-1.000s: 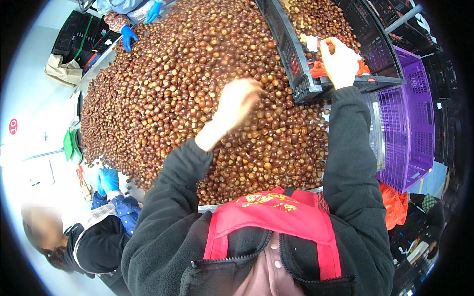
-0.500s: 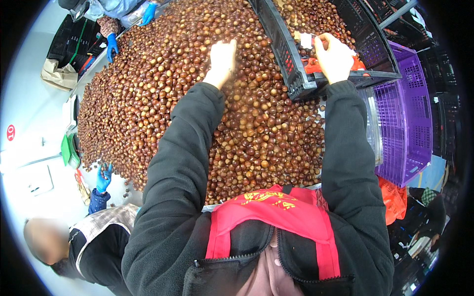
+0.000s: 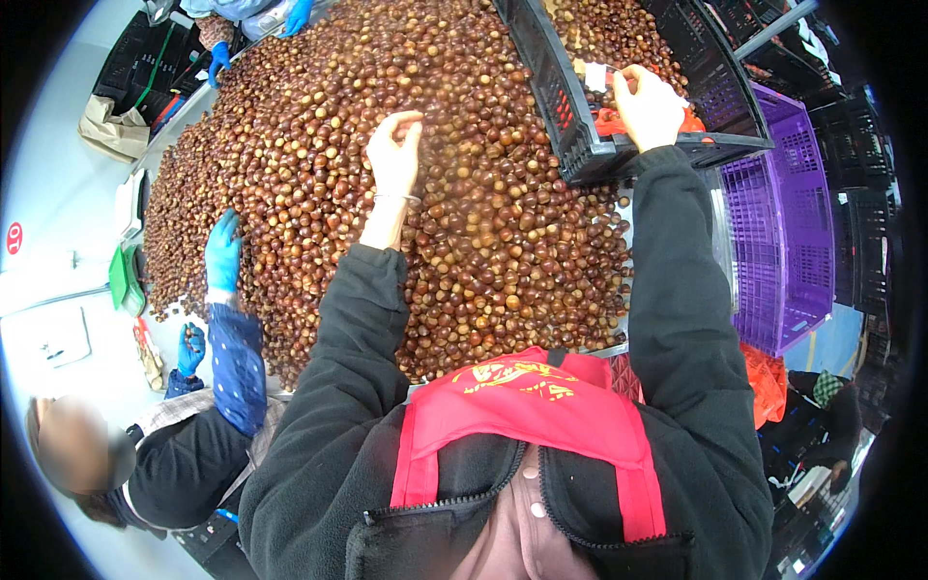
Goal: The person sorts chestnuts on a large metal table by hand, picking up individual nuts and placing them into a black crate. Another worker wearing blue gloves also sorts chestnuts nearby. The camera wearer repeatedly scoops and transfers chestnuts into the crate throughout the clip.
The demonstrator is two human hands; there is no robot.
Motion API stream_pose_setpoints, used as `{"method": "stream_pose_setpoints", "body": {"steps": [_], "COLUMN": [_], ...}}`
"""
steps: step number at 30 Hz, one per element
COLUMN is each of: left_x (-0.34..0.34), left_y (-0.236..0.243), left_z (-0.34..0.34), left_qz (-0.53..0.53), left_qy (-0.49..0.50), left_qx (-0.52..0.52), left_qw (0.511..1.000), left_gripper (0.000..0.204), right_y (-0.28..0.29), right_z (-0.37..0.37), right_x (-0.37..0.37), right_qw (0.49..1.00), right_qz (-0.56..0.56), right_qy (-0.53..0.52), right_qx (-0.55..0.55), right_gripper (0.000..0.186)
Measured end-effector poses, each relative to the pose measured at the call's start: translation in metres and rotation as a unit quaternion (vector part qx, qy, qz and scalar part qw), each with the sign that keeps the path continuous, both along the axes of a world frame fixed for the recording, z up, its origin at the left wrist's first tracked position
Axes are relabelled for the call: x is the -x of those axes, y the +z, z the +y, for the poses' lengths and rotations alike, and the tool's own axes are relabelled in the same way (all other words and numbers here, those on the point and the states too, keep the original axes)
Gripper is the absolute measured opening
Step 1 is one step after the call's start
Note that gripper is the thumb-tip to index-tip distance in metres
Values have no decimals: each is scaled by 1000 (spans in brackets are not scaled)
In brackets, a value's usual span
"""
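A broad heap of glossy brown chestnuts (image 3: 503, 242) spreads over the table before me. My left hand (image 3: 394, 159) hovers over the middle of the heap, its fingers loosely bent with a gap to the thumb; nothing shows in it. At the right, a black plastic crate (image 3: 580, 145) with chestnuts inside rests on the table at the edge of the heap. My right hand (image 3: 650, 108) is over the near end of this crate, fingers curled; what they hold, if anything, is hidden. Beside it lie a white tag (image 3: 595, 77) and red material (image 3: 609, 123), partly covered by the hand.
Right of the black crate stands a purple crate (image 3: 807, 222), with an orange bag (image 3: 764, 387) nearer me. At the left a co-worker's blue-gloved hand (image 3: 223, 253) touches the heap. Another person's blue gloves (image 3: 219, 64) show at the far left. A green scoop-like thing (image 3: 126, 280) lies at the left edge.
My left hand has moved left and nearer to me, over the heap. My right hand stays at the crate. The co-worker at the left has reached a gloved hand onto the chestnuts.
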State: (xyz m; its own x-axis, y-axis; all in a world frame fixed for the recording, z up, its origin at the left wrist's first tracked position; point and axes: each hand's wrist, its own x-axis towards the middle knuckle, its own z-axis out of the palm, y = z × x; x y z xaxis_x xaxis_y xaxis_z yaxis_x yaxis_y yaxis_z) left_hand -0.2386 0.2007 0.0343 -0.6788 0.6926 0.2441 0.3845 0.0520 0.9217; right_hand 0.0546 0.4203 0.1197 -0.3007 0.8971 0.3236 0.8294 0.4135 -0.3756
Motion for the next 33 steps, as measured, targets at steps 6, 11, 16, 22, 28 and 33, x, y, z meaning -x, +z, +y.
{"method": "stream_pose_setpoints", "body": {"steps": [6,11,16,22,28,33], "left_x": [1,7,1,-22,-48,-57], "left_y": [-12,-29,-40,-4,48,62], "left_z": [23,71,92,63,3,-20], "left_qz": [111,322,394,-86,-250,-303], "left_qy": [-30,-94,-125,-159,-139,-144], "left_qx": [44,85,148,-11,-129,-148], "left_qw": [992,938,899,983,950,930], "left_gripper": [18,31,31,31,40,41], "right_y": [-2,-7,-7,-5,-3,-9], "right_z": [2,8,8,8,1,-2], "right_x": [0,2,2,3,1,-4], "right_qw": [1000,999,999,999,997,986], "right_qz": [23,8,24,37,52,95], "right_qy": [1,-12,-2,-6,-18,-92], "right_qx": [4,-50,-30,-37,-49,-100], "right_gripper": [32,29,27,26,32,26]}}
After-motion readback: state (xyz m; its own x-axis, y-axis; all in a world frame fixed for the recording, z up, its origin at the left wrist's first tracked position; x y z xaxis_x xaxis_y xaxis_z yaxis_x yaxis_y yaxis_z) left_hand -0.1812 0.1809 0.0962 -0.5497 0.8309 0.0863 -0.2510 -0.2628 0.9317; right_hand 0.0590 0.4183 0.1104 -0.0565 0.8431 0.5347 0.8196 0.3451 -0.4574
